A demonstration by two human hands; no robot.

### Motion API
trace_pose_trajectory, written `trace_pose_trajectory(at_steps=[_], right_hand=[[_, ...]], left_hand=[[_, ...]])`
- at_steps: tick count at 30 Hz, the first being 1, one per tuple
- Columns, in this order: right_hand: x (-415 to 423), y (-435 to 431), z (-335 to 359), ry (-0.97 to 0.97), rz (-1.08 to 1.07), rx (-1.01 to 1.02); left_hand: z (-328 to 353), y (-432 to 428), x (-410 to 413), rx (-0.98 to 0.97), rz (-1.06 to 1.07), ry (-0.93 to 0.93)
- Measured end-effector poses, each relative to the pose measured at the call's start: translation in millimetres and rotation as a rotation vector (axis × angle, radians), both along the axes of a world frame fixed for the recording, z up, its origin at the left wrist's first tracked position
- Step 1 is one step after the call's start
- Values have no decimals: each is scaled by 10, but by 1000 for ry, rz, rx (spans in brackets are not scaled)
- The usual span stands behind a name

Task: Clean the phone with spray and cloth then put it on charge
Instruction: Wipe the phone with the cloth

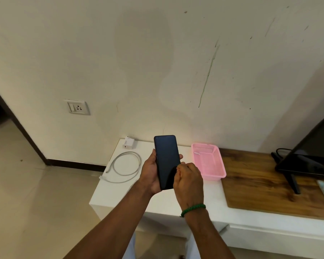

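The left hand (151, 172) grips a dark phone (167, 162) upright above the table (176, 200), palm behind it and fingers curled round its edges, while the right hand (188, 181), loosely curled and wearing a green wristband (193, 209), has its fingertips touching the lower right of the screen; whether it pinches anything I cannot tell. On the table, a coiled white cable (126, 166) lies near the left edge with a white charger (129, 143) at the back left corner, and an empty-looking pink basket (208, 161) sits just right of the hands toward the back edge. A wall socket (77, 107) is on the wall above and to the left.
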State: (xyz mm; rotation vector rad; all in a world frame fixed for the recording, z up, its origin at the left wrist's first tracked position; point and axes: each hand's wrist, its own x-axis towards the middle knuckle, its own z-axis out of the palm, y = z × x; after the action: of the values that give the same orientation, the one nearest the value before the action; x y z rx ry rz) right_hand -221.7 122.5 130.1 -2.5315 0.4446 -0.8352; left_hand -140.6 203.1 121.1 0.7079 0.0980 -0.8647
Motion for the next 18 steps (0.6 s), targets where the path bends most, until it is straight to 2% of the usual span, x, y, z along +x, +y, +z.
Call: trace_pose_trajectory(at_steps=[6,18], right_hand=[[5,13,23,6,-11,26],[-14,446,-63,-25,112,-101]], left_hand=[[-2,3,5,21,8,-7],[53,13,8,-4,62,-31]])
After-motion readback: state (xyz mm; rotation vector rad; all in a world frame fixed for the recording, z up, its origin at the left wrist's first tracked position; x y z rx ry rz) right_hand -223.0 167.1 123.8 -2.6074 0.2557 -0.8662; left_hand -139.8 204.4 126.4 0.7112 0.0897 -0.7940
